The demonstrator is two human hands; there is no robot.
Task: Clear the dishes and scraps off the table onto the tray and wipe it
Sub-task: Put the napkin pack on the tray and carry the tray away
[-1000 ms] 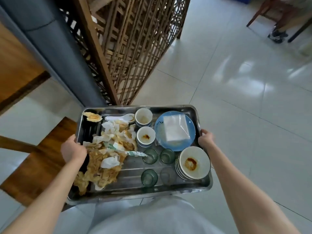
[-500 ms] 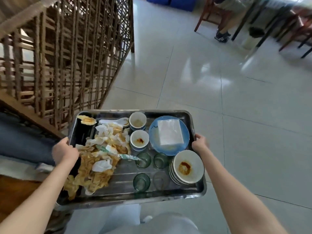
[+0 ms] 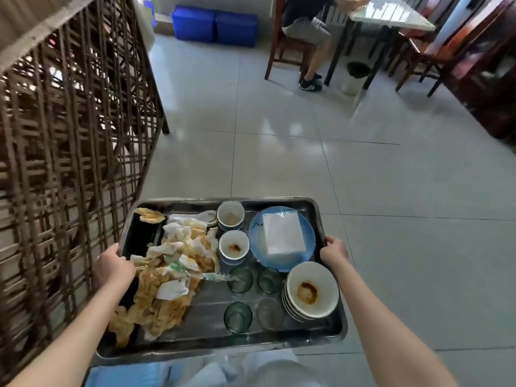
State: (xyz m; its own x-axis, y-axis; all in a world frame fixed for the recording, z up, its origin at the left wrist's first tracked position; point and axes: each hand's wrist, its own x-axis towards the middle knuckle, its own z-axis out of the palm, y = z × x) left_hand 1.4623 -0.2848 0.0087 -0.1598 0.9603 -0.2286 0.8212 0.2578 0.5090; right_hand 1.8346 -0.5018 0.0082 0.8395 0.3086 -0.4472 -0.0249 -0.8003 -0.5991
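I carry a steel tray (image 3: 212, 346) level in front of me over the tiled floor. My left hand (image 3: 113, 265) grips its left rim and my right hand (image 3: 333, 251) grips its right rim. On the tray's left half lies a heap of soiled napkins and food scraps (image 3: 170, 275). Two small white bowls (image 3: 233, 245) stand in the middle, beside a blue plate (image 3: 282, 238) with a white napkin pack on it. A stack of white plates (image 3: 311, 291) sits at the front right, next to several green glasses (image 3: 238, 317).
A brown lattice screen (image 3: 69, 141) stands close on my left. At the far right a person sits on a wooden chair (image 3: 284, 46) at a table (image 3: 391, 15), with a small bin (image 3: 354, 78) beside it. Blue crates (image 3: 215, 25) line the back wall.
I have turned away from the wooden table and bench and moved along the lattice screen; the dining area ahead has come into view. Both hands keep their hold on the tray.
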